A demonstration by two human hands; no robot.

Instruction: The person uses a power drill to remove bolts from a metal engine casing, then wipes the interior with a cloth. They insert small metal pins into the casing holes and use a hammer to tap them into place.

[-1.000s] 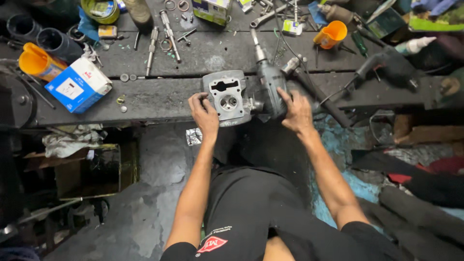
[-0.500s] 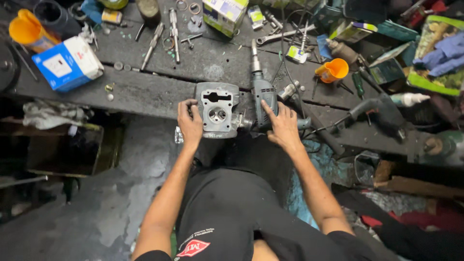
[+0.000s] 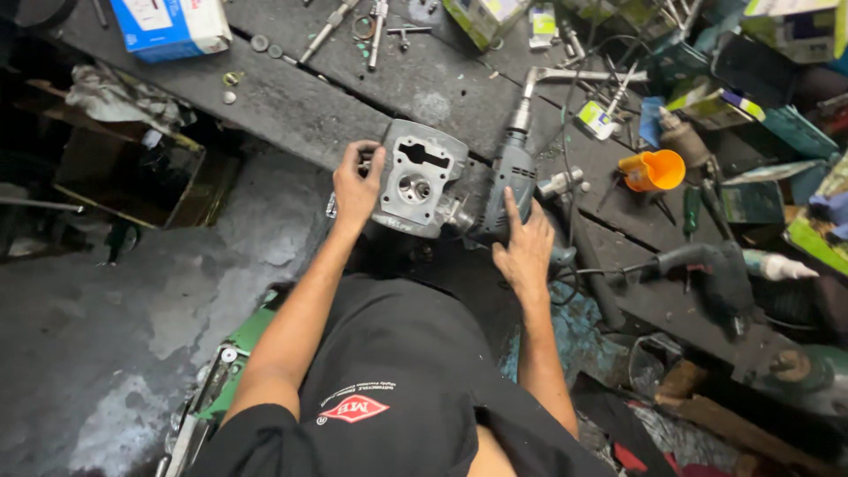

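Head view, looking down over the person's lap at a dark, grimy workbench (image 3: 291, 97) that runs from the upper left to the right of the frame.

Left hand (image 3: 356, 184): just left of frame centre, wrapped round the left edge of a grey cast-metal engine part (image 3: 417, 179). Thumb lies over the top face, fingers curl behind the edge and are mostly hidden. Hand partly closed, gripping the casting.

Engine part: sits at the near edge of the bench, centre of frame, upper half. Flat face up, with a rectangular opening near its top and round bores below it.

Right hand (image 3: 523, 250): right of centre, resting on the body of a grey-blue power drill (image 3: 511, 177). Index finger stretched straight along the drill housing, remaining fingers loosely bent over its lower side. Grasp looks light; palm side hidden, so how firmly it clasps cannot be told.

Drill: lies just right of the casting, its nose end pointing toward the casting's lower right corner; whether the two touch cannot be told.

Surroundings: orange funnel (image 3: 652, 170) to the right of the drill, well apart from both hands. Blue and white box (image 3: 172, 26) at the upper left. A second dark power tool (image 3: 707, 269) lies at the right. Loose hand tools are scattered along the top of the frame.
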